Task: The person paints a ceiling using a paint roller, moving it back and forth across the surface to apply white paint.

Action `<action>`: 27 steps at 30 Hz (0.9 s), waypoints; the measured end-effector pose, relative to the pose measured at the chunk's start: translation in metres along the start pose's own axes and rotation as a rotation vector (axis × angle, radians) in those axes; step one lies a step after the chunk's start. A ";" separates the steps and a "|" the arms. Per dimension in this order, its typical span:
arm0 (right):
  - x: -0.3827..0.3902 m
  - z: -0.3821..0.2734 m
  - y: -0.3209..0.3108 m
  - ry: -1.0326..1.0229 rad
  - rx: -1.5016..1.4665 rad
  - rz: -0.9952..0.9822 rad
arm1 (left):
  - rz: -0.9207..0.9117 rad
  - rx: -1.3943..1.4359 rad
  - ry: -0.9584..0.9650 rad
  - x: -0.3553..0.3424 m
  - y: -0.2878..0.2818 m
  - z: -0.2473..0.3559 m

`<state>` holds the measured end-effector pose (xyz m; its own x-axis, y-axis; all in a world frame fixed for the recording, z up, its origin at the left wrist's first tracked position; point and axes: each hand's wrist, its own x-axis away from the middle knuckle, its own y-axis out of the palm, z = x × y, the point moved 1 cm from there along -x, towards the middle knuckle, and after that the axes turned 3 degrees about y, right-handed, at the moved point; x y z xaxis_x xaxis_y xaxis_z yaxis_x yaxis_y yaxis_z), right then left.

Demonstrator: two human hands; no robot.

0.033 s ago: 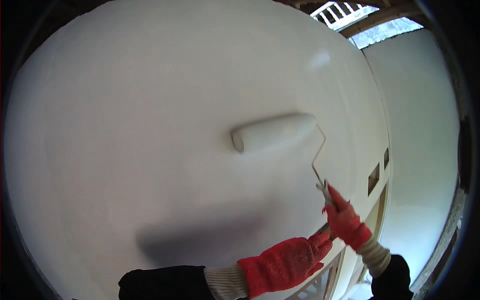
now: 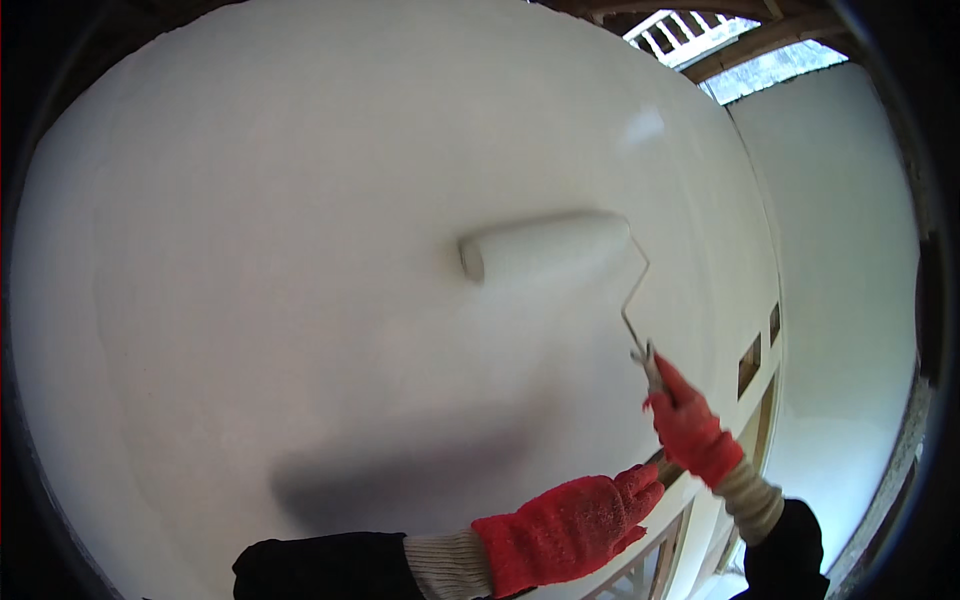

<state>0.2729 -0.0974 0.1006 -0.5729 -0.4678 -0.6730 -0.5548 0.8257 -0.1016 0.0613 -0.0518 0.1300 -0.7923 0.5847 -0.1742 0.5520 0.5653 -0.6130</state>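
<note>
My right hand [image 2: 690,425], in a red glove with a beige cuff, is closed round the handle of a paint roller [image 2: 550,248]. From its grip a thin bent wire frame [image 2: 632,290] runs up to the wide, pale roller sleeve. The sleeve lies across the off-white wall [image 2: 300,200], slightly tilted, its left end lower. My left hand [image 2: 570,530], also red-gloved, reaches in from the lower left below the right hand. Its fingers stretch to the right, with no held object visible; its palm is hidden.
A second pale wall [image 2: 840,250] meets this one at a corner on the right. Small recessed openings [image 2: 750,367] and a wood-framed window [image 2: 650,565] sit at lower right. Wooden beams [image 2: 765,45] cross above, near a white railing [image 2: 680,35]. A dark shadow falls below the roller.
The roller sleeve has moved slightly up the wall, and my right hand has risen a little with it. My left hand has hardly shifted.
</note>
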 end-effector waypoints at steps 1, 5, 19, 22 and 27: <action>-0.021 -0.038 0.021 0.057 -0.116 -0.081 | 0.011 0.145 -0.147 0.018 -0.015 0.001; -0.113 -0.112 -0.005 -0.087 -0.108 -0.027 | 0.190 0.211 -0.174 0.011 -0.020 -0.030; -0.305 -0.305 -0.011 -0.284 -0.322 -0.138 | 0.250 -0.074 -0.401 -0.007 0.020 0.018; -0.373 -0.333 -0.007 -0.763 0.468 0.034 | 0.191 -0.290 -0.420 -0.010 0.010 0.021; -0.286 -0.295 0.012 -0.324 -0.513 -0.147 | 0.120 -0.326 -0.441 -0.008 0.020 0.017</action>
<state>0.2518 -0.0464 0.5082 -0.3012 -0.3790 -0.8750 -0.8790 0.4662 0.1006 0.0743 -0.0554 0.1057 -0.7140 0.3967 -0.5769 0.6413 0.7012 -0.3115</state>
